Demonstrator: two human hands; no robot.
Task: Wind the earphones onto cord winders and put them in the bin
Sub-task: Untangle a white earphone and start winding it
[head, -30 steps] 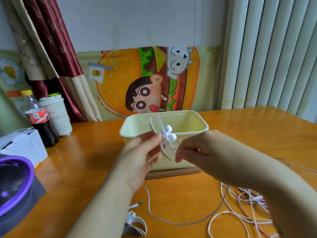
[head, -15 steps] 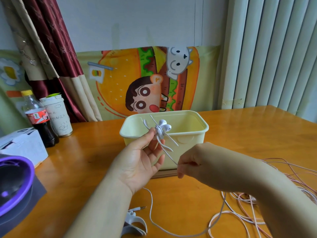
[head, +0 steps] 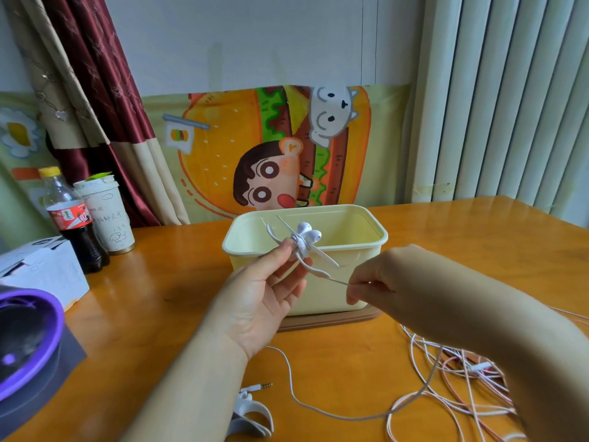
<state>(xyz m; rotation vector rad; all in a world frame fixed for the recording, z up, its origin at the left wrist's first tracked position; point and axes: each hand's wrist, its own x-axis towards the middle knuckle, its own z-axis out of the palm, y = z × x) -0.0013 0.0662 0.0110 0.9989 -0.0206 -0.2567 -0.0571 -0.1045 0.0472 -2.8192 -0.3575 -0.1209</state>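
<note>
Right hand (head: 379, 282) higher — cord (head: 338, 281) taut

The wooden table (head: 165, 301) carries a yellow bin (head: 357, 283), cola bottle (head: 75, 224), paper cup (head: 106, 215), and loose earphone cords (head: 452, 387).

We're in a home here, by the look of it: glossy orange-brown wooden table (head: 165, 291), maroon-and-cream satin curtain (head: 105, 100), bright cartoon burger wall hanging (head: 223, 148), half-empty cola bottle (head: 75, 223) beside a doodled paper cup (head: 106, 215)
</note>
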